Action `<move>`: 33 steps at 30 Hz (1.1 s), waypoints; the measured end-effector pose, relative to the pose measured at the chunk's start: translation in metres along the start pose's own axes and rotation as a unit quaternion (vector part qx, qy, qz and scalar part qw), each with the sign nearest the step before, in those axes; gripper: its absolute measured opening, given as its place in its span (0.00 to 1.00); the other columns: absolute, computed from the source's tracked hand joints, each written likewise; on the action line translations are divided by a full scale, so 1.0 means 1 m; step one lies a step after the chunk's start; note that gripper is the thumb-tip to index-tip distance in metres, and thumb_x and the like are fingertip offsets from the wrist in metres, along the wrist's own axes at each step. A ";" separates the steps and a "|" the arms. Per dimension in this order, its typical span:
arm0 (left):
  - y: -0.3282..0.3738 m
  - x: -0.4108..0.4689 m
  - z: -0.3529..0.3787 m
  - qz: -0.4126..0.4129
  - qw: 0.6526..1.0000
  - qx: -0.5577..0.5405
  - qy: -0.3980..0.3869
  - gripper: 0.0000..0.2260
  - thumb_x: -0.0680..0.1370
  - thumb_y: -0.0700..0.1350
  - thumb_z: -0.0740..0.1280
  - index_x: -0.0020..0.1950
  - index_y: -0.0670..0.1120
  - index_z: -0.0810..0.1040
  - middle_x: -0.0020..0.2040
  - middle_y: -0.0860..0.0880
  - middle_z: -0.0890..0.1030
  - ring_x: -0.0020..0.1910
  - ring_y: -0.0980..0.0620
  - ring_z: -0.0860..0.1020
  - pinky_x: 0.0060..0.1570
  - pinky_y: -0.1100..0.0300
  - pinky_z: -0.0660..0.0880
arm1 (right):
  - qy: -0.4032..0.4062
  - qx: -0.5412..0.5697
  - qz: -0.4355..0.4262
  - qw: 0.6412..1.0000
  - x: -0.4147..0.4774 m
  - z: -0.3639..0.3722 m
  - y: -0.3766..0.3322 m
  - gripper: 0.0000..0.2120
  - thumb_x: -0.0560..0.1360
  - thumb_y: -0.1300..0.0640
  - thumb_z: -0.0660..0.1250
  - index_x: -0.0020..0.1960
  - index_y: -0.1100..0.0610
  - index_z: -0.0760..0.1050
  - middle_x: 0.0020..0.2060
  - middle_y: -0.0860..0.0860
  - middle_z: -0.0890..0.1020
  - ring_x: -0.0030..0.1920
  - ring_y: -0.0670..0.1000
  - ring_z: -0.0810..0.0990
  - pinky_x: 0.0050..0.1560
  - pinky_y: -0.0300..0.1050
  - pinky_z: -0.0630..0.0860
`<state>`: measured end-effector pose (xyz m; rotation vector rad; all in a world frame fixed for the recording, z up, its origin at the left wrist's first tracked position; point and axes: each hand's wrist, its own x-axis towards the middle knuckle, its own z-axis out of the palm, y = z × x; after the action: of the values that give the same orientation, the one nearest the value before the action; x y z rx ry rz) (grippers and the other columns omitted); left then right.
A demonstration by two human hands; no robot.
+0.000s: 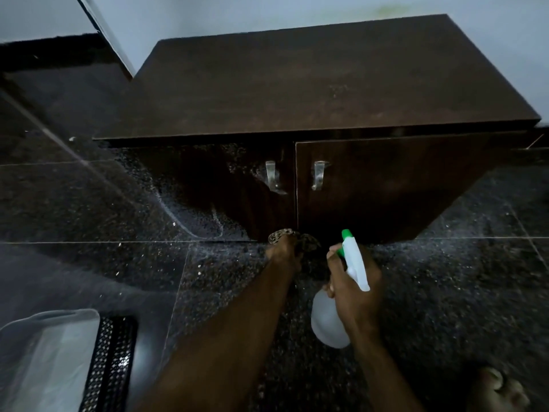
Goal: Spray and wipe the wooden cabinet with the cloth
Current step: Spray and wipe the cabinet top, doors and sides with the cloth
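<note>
Now your left hand (pixel 283 251) presses the patterned cloth (pixel 294 237) at the dark wooden cabinet (pixel 326 84)'s base. Your right hand (pixel 355 288) grips the white green-tipped spray bottle (pixel 353 263); likely wipe upward next.

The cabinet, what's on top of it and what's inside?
Nothing sits on top of the cabinet; only bare dark wood shows, a bit dusty-looking. Both doors are closed, so the inside is hidden.
</note>
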<state>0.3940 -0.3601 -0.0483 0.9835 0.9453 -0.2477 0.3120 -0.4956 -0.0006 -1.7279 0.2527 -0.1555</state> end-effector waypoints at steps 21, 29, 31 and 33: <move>0.063 -0.088 -0.003 0.588 0.764 0.076 0.257 0.14 0.76 0.37 0.69 0.61 0.41 0.76 0.54 0.46 0.80 0.54 0.51 0.78 0.55 0.52 0.77 | -0.026 0.039 -0.081 0.996 -0.004 0.003 -0.048 0.12 0.82 0.60 0.73 0.52 0.42 0.82 0.27 0.44 0.79 0.25 0.45 0.76 0.30 0.45 0.76; 0.108 -0.115 -0.007 0.713 0.640 0.213 0.190 0.09 0.75 0.33 0.71 0.55 0.38 0.79 0.54 0.44 0.77 0.53 0.52 0.78 0.55 0.70 0.72 | -0.024 0.029 -0.092 0.995 -0.008 0.006 -0.051 0.14 0.81 0.60 0.73 0.50 0.39 0.80 0.29 0.47 0.81 0.26 0.48 0.78 0.30 0.46 0.78; 0.106 -0.108 -0.005 0.721 0.632 0.206 0.196 0.10 0.75 0.32 0.69 0.56 0.37 0.79 0.55 0.43 0.77 0.56 0.51 0.78 0.58 0.70 0.71 | -0.024 0.039 -0.093 0.995 -0.007 0.006 -0.055 0.11 0.82 0.60 0.73 0.51 0.43 0.81 0.28 0.49 0.80 0.26 0.47 0.78 0.30 0.48 0.78; 0.090 -0.092 -0.006 0.689 0.667 0.172 0.223 0.11 0.76 0.33 0.69 0.58 0.36 0.77 0.56 0.42 0.77 0.56 0.52 0.77 0.56 0.70 0.71 | -0.024 0.034 -0.082 0.996 -0.003 0.006 -0.052 0.08 0.82 0.60 0.72 0.51 0.46 0.82 0.28 0.50 0.79 0.26 0.48 0.77 0.30 0.50 0.78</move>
<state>0.3870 -0.3249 0.0754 1.9102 0.3273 1.2061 0.3147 -0.4813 0.0493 -1.6827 0.0678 -0.2394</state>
